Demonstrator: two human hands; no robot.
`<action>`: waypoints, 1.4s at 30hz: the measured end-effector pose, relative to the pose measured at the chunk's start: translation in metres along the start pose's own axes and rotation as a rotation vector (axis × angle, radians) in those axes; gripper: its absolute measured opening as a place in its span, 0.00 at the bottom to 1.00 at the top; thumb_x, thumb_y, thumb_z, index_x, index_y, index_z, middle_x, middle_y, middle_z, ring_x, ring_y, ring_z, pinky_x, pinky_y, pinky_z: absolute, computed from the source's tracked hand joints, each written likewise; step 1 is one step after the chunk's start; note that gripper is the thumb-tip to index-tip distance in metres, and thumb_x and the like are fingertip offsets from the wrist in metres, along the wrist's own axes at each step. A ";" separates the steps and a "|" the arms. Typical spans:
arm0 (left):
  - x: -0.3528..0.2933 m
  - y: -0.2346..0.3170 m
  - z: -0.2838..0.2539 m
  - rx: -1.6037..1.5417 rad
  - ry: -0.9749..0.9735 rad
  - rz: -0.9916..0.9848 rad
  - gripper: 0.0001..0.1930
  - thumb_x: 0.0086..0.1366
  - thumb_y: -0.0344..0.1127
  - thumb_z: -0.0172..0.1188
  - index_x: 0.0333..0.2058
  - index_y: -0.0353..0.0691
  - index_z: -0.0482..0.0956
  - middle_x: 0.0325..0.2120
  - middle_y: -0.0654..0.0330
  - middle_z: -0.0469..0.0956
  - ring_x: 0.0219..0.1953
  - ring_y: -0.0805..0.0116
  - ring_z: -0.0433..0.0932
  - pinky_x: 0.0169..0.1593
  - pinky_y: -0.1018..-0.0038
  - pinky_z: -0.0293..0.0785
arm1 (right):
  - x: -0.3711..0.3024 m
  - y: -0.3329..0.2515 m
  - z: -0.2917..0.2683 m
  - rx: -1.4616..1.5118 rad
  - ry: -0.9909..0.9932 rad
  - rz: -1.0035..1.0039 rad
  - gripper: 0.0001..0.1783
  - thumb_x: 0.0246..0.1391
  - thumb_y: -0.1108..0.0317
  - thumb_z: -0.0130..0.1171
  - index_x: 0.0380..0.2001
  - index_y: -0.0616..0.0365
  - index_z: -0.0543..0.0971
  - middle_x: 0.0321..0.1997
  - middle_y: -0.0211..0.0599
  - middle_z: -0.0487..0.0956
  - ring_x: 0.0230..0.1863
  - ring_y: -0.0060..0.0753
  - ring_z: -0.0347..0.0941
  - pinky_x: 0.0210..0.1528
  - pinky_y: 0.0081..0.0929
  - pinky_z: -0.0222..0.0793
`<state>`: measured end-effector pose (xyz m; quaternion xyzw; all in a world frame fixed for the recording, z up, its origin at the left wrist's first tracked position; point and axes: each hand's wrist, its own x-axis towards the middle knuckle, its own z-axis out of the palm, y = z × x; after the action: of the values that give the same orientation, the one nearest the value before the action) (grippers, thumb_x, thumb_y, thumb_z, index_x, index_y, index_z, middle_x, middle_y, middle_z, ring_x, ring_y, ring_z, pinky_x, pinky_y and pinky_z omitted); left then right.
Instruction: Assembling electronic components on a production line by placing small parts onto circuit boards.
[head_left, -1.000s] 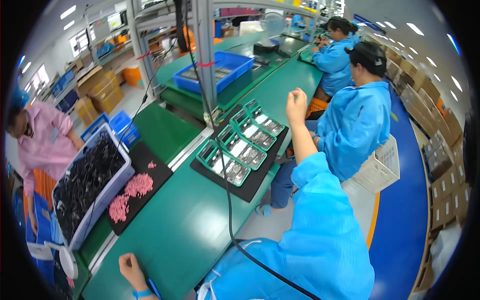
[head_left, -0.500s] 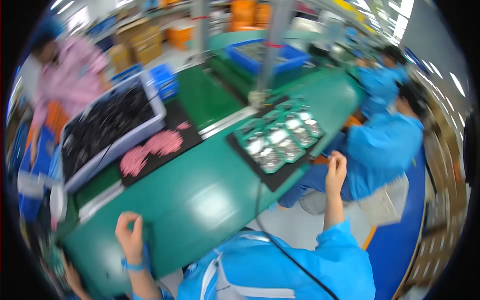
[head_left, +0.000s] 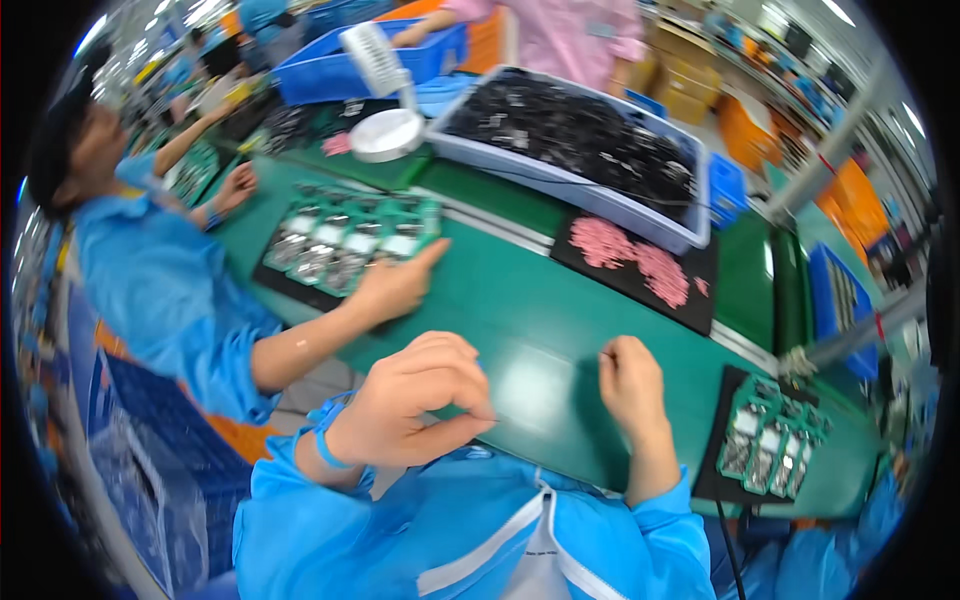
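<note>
My left hand (head_left: 415,400), with a blue wristband, is raised in front of my chest. Its thumb and fingers curl into a pinch, and whatever may be between the tips is too small to make out. Over the green table (head_left: 505,290), to the right, hangs my right hand (head_left: 632,385). Its fingers are closed and bent inward, and what they hold, if anything, is hidden. Farther right, a panel of green circuit boards (head_left: 768,440) with silvery parts lies on a black mat. Small pink pieces (head_left: 660,275) lie in heaps on another black mat (head_left: 690,313) beyond my hands.
A pale blue bin (head_left: 560,180) of black parts stands at the back. At left, a co-worker's hand (head_left: 395,288) is over another circuit board panel (head_left: 325,240). A white round lid-like object (head_left: 387,135) and a blue crate (head_left: 310,82) stand behind. A person in pink stands across the table.
My view has swung left, bringing the left co-worker and second panel into sight. Both hands are now closer together in front of me; the right was held out far to the right.
</note>
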<state>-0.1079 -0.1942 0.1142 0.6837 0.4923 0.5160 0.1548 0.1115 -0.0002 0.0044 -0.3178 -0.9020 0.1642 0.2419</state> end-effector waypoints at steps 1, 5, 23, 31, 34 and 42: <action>-0.001 0.005 -0.005 -0.001 0.012 0.002 0.08 0.48 0.22 0.66 0.26 0.40 0.78 0.26 0.63 0.76 0.33 0.61 0.75 0.46 0.65 0.71 | 0.004 0.005 0.002 -0.080 -0.042 0.028 0.03 0.47 0.74 0.56 0.27 0.61 0.72 0.30 0.48 0.75 0.34 0.52 0.73 0.35 0.44 0.70; -0.026 -0.001 -0.017 -0.023 0.047 -0.232 0.04 0.53 0.24 0.64 0.28 0.39 0.78 0.30 0.61 0.78 0.34 0.65 0.77 0.40 0.72 0.73 | 0.002 0.036 0.013 -0.308 -0.115 0.101 0.04 0.47 0.72 0.55 0.25 0.62 0.73 0.27 0.50 0.76 0.31 0.53 0.75 0.34 0.46 0.71; -0.100 -0.246 -0.201 0.433 0.492 -0.749 0.07 0.56 0.32 0.63 0.29 0.34 0.81 0.37 0.51 0.80 0.42 0.65 0.78 0.42 0.74 0.71 | 0.019 0.044 0.009 -0.183 -0.199 0.072 0.02 0.48 0.75 0.56 0.25 0.62 0.73 0.28 0.48 0.76 0.30 0.52 0.74 0.34 0.42 0.70; -0.095 -0.285 -0.234 -0.003 0.538 -1.101 0.09 0.57 0.34 0.65 0.34 0.36 0.82 0.33 0.61 0.80 0.38 0.72 0.74 0.46 0.76 0.66 | 0.080 -0.017 0.080 0.681 -0.304 -0.015 0.07 0.53 0.69 0.59 0.30 0.62 0.74 0.61 0.50 0.66 0.53 0.41 0.72 0.45 0.28 0.72; -0.074 -0.279 -0.216 -0.043 0.556 -0.994 0.07 0.57 0.32 0.64 0.32 0.36 0.81 0.27 0.64 0.78 0.30 0.75 0.73 0.36 0.78 0.67 | 0.117 -0.022 0.117 0.892 -0.226 0.032 0.06 0.53 0.68 0.59 0.30 0.60 0.75 0.68 0.51 0.57 0.61 0.40 0.65 0.53 0.27 0.68; -0.105 -0.231 -0.178 -0.084 0.437 -0.994 0.06 0.59 0.32 0.62 0.31 0.35 0.81 0.42 0.53 0.79 0.66 0.63 0.54 0.62 0.70 0.51 | 0.127 -0.026 0.142 1.161 -0.321 0.186 0.08 0.55 0.66 0.59 0.30 0.59 0.75 0.31 0.22 0.71 0.32 0.14 0.64 0.35 0.14 0.58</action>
<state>-0.3777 -0.2265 -0.0353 0.2388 0.7559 0.5298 0.3014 -0.0646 0.0430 -0.0590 -0.1829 -0.6586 0.6955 0.2214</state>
